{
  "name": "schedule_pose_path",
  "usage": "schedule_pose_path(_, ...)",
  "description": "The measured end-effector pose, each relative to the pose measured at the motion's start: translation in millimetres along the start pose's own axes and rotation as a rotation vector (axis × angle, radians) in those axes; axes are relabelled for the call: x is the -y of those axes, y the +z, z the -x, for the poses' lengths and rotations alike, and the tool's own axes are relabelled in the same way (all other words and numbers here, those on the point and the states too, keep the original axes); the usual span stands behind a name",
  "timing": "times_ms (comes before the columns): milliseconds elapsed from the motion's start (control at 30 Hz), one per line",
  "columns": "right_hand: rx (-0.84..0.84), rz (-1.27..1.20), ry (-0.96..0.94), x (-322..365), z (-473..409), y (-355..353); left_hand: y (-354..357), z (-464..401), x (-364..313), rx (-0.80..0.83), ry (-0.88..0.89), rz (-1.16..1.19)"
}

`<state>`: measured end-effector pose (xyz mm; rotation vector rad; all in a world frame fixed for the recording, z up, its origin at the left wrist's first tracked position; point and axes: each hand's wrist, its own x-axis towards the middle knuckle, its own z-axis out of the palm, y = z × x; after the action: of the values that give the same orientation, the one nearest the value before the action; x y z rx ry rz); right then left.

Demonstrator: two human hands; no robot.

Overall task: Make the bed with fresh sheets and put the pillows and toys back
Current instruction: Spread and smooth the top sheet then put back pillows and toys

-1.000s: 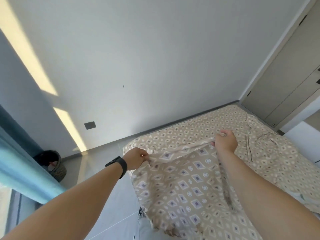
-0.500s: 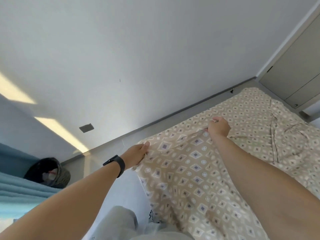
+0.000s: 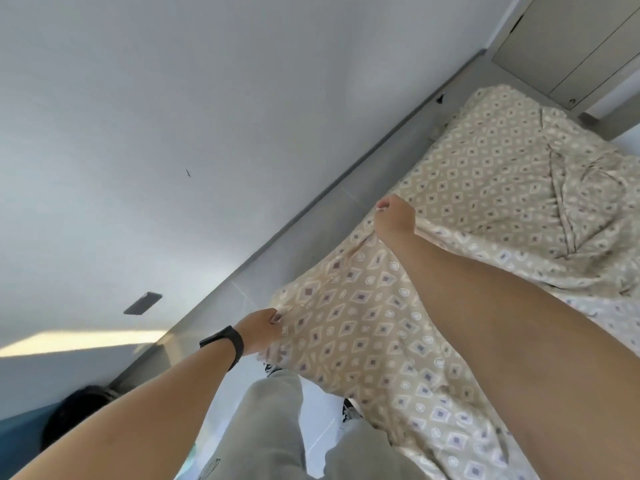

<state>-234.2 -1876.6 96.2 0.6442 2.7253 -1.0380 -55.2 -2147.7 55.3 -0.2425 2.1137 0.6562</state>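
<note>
The sheet (image 3: 374, 327) is thin printed cloth, soft and creased, with a faint sheen where it lifts between the hands. The wall (image 3: 207, 98) is matt and smooth, painted plain; the floor (image 3: 332, 230) is glossy tile that mirrors light. The wristband (image 3: 227, 341) looks like matt black rubber or plastic, and the trousers (image 3: 270, 427) are dull grey cloth.

Count: two hands, left hand (image 3: 260, 330) and right hand (image 3: 395, 216), one patterned sheet (image 3: 377, 327), one bed (image 3: 491, 168), one black wristband (image 3: 227, 342), one dark basket (image 3: 74, 415), one wall plate (image 3: 143, 303).
</note>
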Motion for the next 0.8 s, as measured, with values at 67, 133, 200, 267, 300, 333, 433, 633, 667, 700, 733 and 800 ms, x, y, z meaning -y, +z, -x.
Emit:
schedule_pose_path(67, 0.048, 0.005, 0.048, 13, -10, 20, -24, -25, 15, 0.060, -0.056, 0.023)
schedule_pose_path(133, 0.133, -0.001, 0.109, 18, -10, 35, -42, -40, 27, 0.122, -0.102, -0.029)
schedule_pose_path(200, 0.201, 0.034, 0.162, 14, -7, 46, -59, -57, 30, 0.152, -0.087, -0.177)
schedule_pose_path(267, 0.283, 0.110, 0.196, 2, 2, 48, -66, -67, 15, 0.182, -0.054, -0.241)
schedule_pose_path(300, 0.324, 0.140, 0.200, -5, 5, 46, -66, -70, 4, 0.210, -0.018, -0.259)
schedule_pose_path(333, 0.359, 0.173, 0.205, -12, 11, 41, -65, -71, -10, 0.247, 0.036, -0.278)
schedule_pose_path(433, 0.375, 0.310, 0.178, -29, 23, 20, -53, -64, -57, 0.326, 0.206, -0.330)
schedule_pose_path(633, 0.271, 0.259, 0.171, -74, 65, -43, 6, -37, -129, 0.453, 0.390, -0.495)
schedule_pose_path(667, 0.253, 0.237, 0.172, -85, 77, -54, 17, -32, -135, 0.449, 0.404, -0.528)
schedule_pose_path(700, 0.226, 0.222, 0.172, -102, 93, -68, 31, -22, -142, 0.453, 0.415, -0.565)
schedule_pose_path(733, 0.211, 0.214, 0.181, -117, 110, -80, 44, -15, -146, 0.449, 0.429, -0.595)
schedule_pose_path(800, 0.194, 0.201, 0.196, -150, 142, -98, 65, -3, -150, 0.440, 0.423, -0.641)
